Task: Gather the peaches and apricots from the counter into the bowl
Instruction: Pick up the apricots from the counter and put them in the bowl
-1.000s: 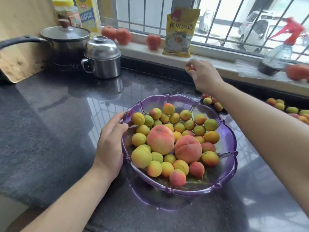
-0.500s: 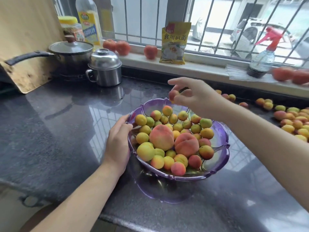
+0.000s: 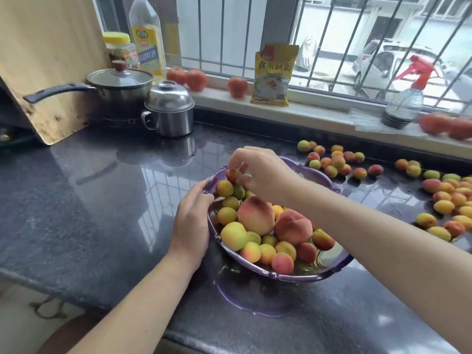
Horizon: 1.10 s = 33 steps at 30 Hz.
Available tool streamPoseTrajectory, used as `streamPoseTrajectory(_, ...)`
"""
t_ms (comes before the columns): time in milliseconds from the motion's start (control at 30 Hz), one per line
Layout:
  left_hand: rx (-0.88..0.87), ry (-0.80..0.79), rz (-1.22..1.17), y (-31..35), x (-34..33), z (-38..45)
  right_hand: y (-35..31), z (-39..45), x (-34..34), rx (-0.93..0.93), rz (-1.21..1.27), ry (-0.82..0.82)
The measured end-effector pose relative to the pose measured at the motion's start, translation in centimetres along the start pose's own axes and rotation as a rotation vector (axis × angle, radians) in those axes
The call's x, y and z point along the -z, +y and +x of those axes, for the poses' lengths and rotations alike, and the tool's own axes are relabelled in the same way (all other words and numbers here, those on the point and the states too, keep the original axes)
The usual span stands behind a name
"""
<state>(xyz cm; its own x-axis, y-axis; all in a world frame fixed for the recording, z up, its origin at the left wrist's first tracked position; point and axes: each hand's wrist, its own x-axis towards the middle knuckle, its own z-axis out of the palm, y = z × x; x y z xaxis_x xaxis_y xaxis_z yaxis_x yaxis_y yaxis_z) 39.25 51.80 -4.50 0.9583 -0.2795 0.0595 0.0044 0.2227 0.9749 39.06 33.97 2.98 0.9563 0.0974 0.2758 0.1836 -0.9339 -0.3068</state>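
Note:
A clear purple bowl (image 3: 332,273) stands on the dark counter, heaped with small apricots and two large peaches (image 3: 256,215). My right hand (image 3: 263,171) hovers over the bowl's far left side and pinches one small reddish apricot (image 3: 233,175) in its fingertips, just above the fruit inside. My left hand (image 3: 191,223) holds the bowl's left rim, thumb on the edge. Several loose apricots (image 3: 337,162) lie on the counter behind the bowl, and a bigger spread of apricots (image 3: 444,200) lies to the right.
A steel lidded pot (image 3: 169,111) and a saucepan (image 3: 120,85) stand at the back left beside a wooden board (image 3: 48,60). On the window sill are tomatoes (image 3: 186,76), a yellow packet (image 3: 274,75), an oil bottle (image 3: 146,34) and a spray bottle (image 3: 406,98).
My right hand carried an apricot from the counter behind the bowl down over the bowl's far left side. My left hand stayed on the rim. The view tilted up.

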Motion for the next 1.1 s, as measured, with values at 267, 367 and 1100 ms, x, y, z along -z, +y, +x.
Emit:
streamPoseTrajectory(267, -0.008, -0.026, -0.003, 0.1, 0.0, -0.2, 0.7, -0.2, 0.4, 0.016, -0.002, -0.066)
streamPoseTrajectory(367, -0.011, -0.025, -0.014, 0.0, 0.0, -0.2, 1.3, -0.6, 1.9, -0.013, 0.097, -0.057)
streamPoseTrajectory(1100, -0.052, -0.030, -0.045, -0.5, 0.0, 0.2, 20.4, 4.3, 3.2, -0.456, -0.603, -0.146)
